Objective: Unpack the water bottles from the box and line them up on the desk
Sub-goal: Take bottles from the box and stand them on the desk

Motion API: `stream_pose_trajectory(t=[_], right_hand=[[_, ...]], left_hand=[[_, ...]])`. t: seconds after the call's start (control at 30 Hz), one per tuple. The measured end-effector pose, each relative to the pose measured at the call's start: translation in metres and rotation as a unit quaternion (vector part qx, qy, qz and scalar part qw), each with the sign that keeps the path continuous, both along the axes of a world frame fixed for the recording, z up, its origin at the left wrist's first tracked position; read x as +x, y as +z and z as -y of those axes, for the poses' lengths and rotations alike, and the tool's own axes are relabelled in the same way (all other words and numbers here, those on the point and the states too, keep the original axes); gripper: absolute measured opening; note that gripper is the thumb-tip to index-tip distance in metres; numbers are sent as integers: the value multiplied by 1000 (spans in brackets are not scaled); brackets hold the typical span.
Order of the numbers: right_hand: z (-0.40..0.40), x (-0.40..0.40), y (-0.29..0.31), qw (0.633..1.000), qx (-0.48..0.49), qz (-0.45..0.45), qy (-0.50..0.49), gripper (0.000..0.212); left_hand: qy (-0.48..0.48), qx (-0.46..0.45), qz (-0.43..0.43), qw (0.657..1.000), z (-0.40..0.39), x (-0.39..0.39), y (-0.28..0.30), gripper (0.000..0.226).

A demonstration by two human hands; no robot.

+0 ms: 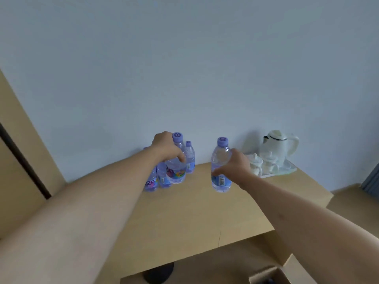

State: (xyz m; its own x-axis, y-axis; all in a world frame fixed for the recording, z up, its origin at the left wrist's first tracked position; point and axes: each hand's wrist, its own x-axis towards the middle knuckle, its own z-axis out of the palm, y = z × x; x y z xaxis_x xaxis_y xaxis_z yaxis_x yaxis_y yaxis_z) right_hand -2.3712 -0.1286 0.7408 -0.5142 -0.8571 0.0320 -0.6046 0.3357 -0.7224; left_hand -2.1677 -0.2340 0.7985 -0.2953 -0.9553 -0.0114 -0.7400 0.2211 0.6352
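Light wooden desk (184, 212), wall-side. Open cardboard box (266, 275), below desk edge. Clear plastic water bottles, purple caps, colourful labels: left hand (167, 148) grips one (177, 171) among upright cluster; right hand (235, 166) grips another (220, 181), apart.

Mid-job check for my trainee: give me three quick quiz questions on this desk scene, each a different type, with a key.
1. True or false: each hand grips a bottle.
2. What stands at the desk's far right? A) kettle B) lamp C) laptop
3. Fill in: the bottle caps are ____.

Key: 1. True: left hand grips the left bottle; right hand grips the right bottle. 2. A, the kettle beside cups on the desk. 3. Purple.
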Motion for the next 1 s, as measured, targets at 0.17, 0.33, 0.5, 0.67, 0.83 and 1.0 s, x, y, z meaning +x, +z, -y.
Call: stream_pose_trajectory(t=[0.17,0.33,0.5,0.67,0.83,1.0], right_hand=[[42,15,-17,998,35,14,44,62],[98,10,-49,995,61,12,80,63],[156,-10,-79,991,89,2,102,61],[202,-28,-110,984,119,-9,131,66],[233,-37,-138,980,144,11,139,60],[257,-32,-160,977,148,25,150,59]], left_hand=[[42,12,-17,999,28,19,-27,44],[54,22,-16,998,67,6,-55,46],[34,-6,0,999,113,-25,-82,57],[-5,-53,119,992,150,-55,-111,68],[-37,-71,186,979,175,-70,-141,47],[-54,-119,245,961,192,-77,-161,30]])
